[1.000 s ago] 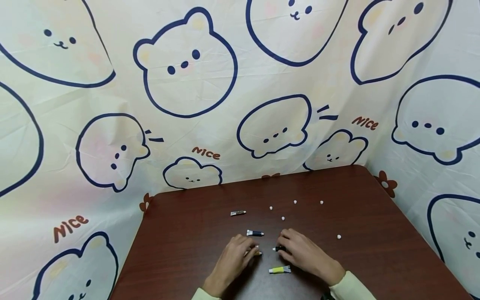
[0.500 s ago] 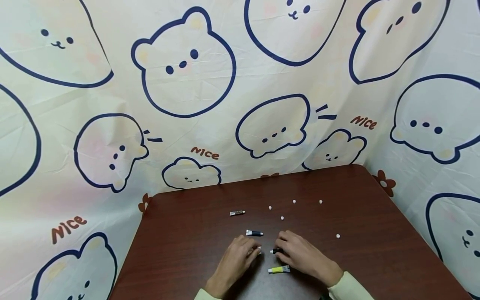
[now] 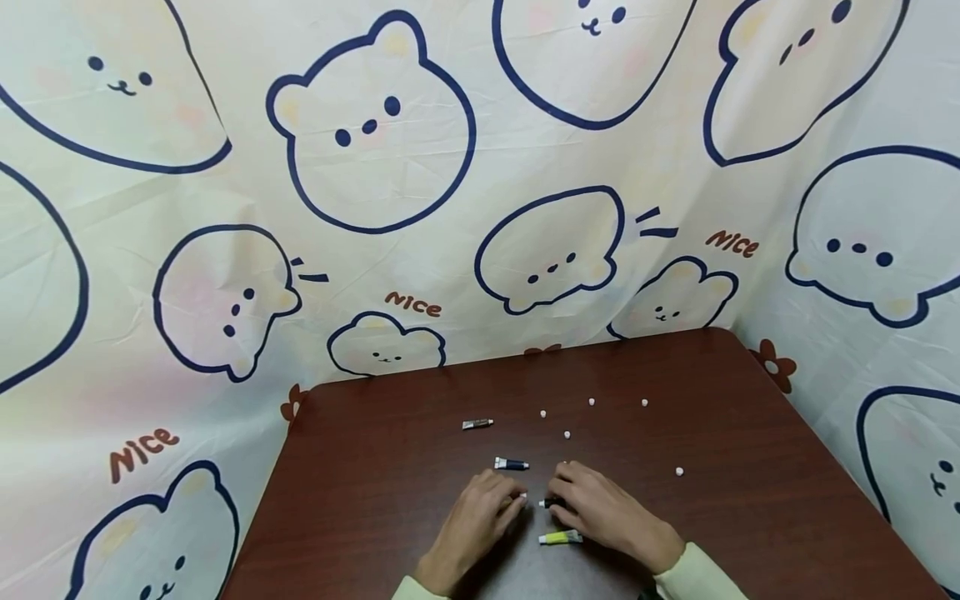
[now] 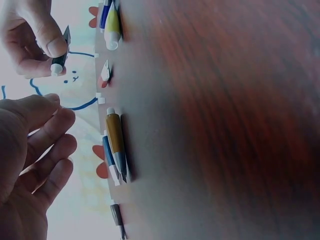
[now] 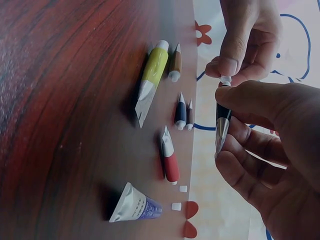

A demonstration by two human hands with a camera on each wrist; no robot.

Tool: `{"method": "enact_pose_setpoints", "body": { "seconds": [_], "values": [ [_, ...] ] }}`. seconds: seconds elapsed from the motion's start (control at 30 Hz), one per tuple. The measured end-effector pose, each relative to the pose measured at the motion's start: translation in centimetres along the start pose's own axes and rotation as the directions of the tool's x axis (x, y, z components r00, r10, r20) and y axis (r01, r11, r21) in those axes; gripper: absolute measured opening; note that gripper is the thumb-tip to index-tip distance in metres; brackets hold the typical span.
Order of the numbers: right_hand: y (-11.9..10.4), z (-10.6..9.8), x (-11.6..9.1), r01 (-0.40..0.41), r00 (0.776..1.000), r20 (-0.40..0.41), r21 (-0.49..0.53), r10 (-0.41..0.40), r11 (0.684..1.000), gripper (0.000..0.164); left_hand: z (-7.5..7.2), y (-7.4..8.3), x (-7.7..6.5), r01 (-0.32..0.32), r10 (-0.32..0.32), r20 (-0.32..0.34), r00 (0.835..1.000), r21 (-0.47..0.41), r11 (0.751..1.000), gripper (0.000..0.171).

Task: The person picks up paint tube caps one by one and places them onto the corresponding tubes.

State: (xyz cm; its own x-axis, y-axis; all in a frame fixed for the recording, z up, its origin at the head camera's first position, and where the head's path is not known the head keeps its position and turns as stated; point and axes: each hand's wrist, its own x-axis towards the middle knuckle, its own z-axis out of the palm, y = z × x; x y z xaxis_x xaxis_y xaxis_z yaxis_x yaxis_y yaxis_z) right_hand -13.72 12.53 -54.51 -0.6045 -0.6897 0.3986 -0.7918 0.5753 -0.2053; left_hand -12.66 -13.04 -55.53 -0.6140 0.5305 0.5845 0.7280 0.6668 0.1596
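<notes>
My right hand [image 3: 603,508] pinches a small dark paint tube [image 5: 223,117] between thumb and fingers. Its white nozzle end [image 4: 56,70] points toward my left hand [image 3: 476,517]. The thumb and forefinger of my left hand meet at their tips, with a small white cap [image 3: 524,497] showing there in the head view. A narrow gap separates cap and nozzle. Below the left hand, an ochre paint tube [image 4: 115,137] lies on the table, hidden in the head view. The yellow paint tube [image 3: 561,538] lies in front, between the hands.
On the brown table [image 3: 390,483] lie a navy tube [image 3: 512,465] and a dark brown tube [image 3: 477,424]. A red tube [image 5: 170,160] and a purple tube [image 5: 140,202] lie near my right hand. Several white caps, one at the right [image 3: 679,472], are scattered farther back. A printed cloth [image 3: 375,275] hangs behind.
My left hand has moved slightly right, covering the ochre tube in the head view. My right hand has shifted slightly left with the dark tube, so the two hands are closer together.
</notes>
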Motion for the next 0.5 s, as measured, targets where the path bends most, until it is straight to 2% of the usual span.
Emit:
{"method": "enact_pose_setpoints", "body": {
  "seconds": [0.3,0.5],
  "values": [
    [-0.13,0.25,0.17,-0.020,1.000,0.007,-0.012,0.020,1.000,0.014,-0.06,0.51,0.22,0.017,-0.016,0.050,0.999,-0.016,1.000,0.012],
    [-0.22,0.15,0.17,-0.017,1.000,0.016,-0.002,0.017,1.000,0.015,0.08,0.69,0.33,-0.006,0.008,0.046,0.999,-0.052,0.999,0.015]
  ]
}}
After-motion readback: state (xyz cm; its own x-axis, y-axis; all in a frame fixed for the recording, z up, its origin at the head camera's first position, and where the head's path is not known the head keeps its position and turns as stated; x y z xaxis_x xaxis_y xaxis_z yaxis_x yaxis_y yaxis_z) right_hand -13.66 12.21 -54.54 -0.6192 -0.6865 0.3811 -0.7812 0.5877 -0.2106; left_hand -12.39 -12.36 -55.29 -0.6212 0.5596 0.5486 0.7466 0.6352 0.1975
